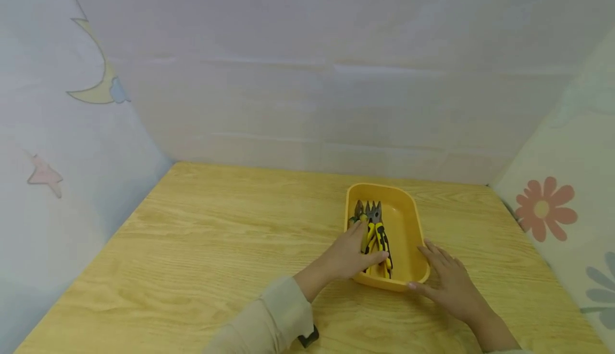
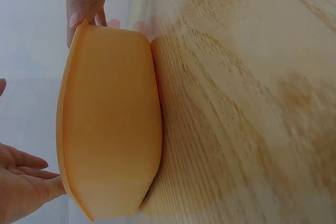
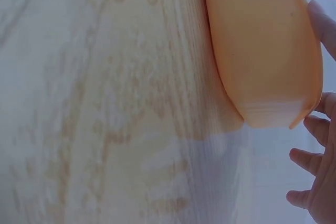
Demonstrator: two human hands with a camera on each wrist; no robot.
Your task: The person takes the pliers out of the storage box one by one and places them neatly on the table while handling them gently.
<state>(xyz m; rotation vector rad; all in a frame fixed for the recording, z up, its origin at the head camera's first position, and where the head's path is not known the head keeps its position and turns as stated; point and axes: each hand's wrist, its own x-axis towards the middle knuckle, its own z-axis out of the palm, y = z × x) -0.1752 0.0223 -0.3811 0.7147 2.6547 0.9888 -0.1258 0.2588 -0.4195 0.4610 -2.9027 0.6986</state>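
A yellow plastic tray (image 1: 405, 231) with rounded corners sits on the wooden table. Several pliers (image 1: 383, 242) with yellow and black handles lie side by side along its left half, heads pointing away from me. My left hand (image 1: 347, 255) reaches over the tray's left rim; its fingers lie over the leftmost pliers and the thumb stretches across the handles. Fingertips of my right hand (image 1: 450, 285) touch the outside of the right rim, the thumb at the near corner. In the right wrist view, those fingers (image 3: 307, 161) are spread apart beside the tray wall (image 3: 262, 45).
Wood-grain table (image 1: 216, 247) surrounds the tray. A pale backdrop (image 1: 288, 103) rises behind the table, with side panels bearing a moon (image 1: 98, 89) on the left and a red flower (image 1: 542, 209) on the right. Something black (image 1: 309, 337) shows by my left cuff.
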